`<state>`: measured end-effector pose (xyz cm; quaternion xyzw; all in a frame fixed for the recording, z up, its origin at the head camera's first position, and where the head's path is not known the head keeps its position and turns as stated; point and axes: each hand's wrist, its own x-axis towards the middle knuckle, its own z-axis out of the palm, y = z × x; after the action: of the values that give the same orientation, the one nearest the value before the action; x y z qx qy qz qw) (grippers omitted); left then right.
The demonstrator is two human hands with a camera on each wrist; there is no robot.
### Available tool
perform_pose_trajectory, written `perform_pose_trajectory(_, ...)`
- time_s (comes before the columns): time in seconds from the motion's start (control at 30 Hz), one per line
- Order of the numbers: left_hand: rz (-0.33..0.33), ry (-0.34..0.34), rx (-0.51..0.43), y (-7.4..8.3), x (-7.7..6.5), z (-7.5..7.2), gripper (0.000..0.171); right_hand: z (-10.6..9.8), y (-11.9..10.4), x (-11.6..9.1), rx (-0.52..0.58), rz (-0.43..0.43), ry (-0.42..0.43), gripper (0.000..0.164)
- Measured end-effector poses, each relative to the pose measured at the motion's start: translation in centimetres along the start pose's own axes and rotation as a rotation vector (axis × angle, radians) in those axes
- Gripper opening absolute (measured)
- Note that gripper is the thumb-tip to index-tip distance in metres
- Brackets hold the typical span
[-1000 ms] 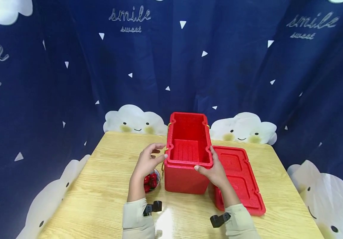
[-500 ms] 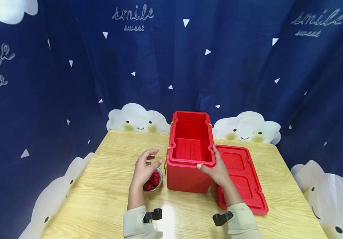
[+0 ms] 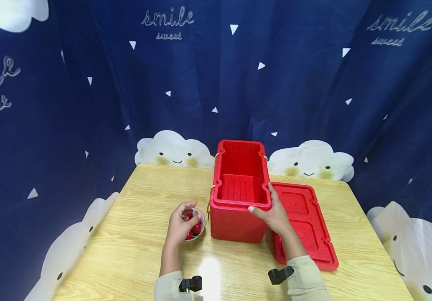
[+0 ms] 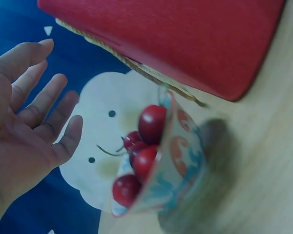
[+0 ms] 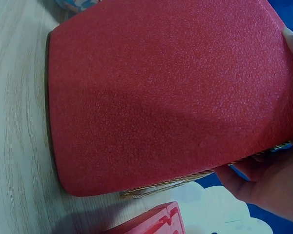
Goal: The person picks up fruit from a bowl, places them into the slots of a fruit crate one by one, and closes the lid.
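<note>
A red foam box (image 3: 236, 225), lidless and with nothing on its ribbed floor, stands upright on the table. My right hand (image 3: 276, 215) grips its near right corner, thumb on the front rim and fingers along the right side. Left of the box is a small patterned bowl (image 4: 185, 158) of several round, glossy red fruits (image 4: 153, 124). Above the bowl, my left hand (image 3: 178, 225) hovers with thumb and fingers spread and bent loosely. In the left wrist view nothing lies between those fingers, which stay apart from the fruits.
The box's red lid (image 3: 306, 228) lies flat on the table to the right. Yellow cord (image 4: 132, 63) hangs along the box's sides. Wooden tabletop (image 3: 133, 234) extends to the left and front, and a dark blue curtain (image 3: 186, 62) hangs behind.
My left hand has left the box's left rim and come down and toward me over the bowl. My right hand keeps its grip on the box corner.
</note>
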<state>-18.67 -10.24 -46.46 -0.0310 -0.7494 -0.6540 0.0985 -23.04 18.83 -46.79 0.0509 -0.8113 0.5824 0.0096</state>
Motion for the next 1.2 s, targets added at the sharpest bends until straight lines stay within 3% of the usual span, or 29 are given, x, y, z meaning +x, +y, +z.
perform_pose_trajectory(0.23,-0.014,0.004,-0.015,-2.9,-0.1,-0.2,0.035,0.1,-0.1,0.1,-0.052,-0.04,0.005,0.107)
perform_pose_trajectory(0.47,0.005,0.004,0.065,-6.1,-0.1,-0.2,0.04,-0.1,-0.2,0.3,-0.137,-0.034,0.028,0.108)
perform_pose_trajectory(0.57,0.025,0.008,0.101,-6.7,-0.2,-0.3,0.041,-0.3,-0.6,0.3,-0.134,-0.017,0.01,0.108)
perform_pose_trajectory(0.93,0.001,0.002,0.191,-7.4,-0.4,-0.9,0.039,-0.4,-3.6,-0.9,-0.018,0.073,-0.042,0.104)
perform_pose_trajectory(1.2,-0.021,-0.02,0.289,-8.4,-0.7,-0.8,0.039,0.0,-0.9,-0.1,-0.005,0.063,-0.028,0.106)
